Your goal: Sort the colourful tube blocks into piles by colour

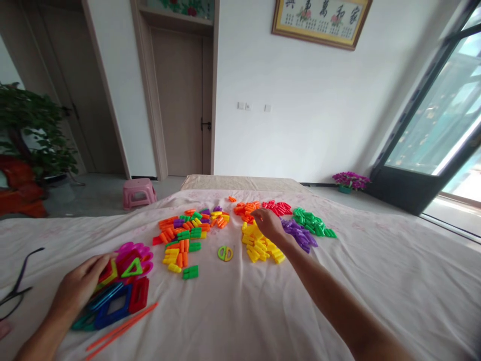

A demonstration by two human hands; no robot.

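Observation:
My left hand lies with its fingers stretched over a pile of plastic tiles at the lower left. Under and beside its fingertips are a red-and-yellow tile, a green triangle and a pink flower-shaped piece. Blue frame tiles and a red tile lie nearer to me. My right hand reaches over sorted heaps of plastic building pieces, fingers curled together at the edge of the orange heap. What its fingertips hold, if anything, is hidden. Below it lies the yellow heap.
Purple pieces, red pieces and green pieces form heaps at the right. A mixed-colour spread lies left of centre, near a yellow-green ring-shaped piece. Orange sticks and glasses are at the left.

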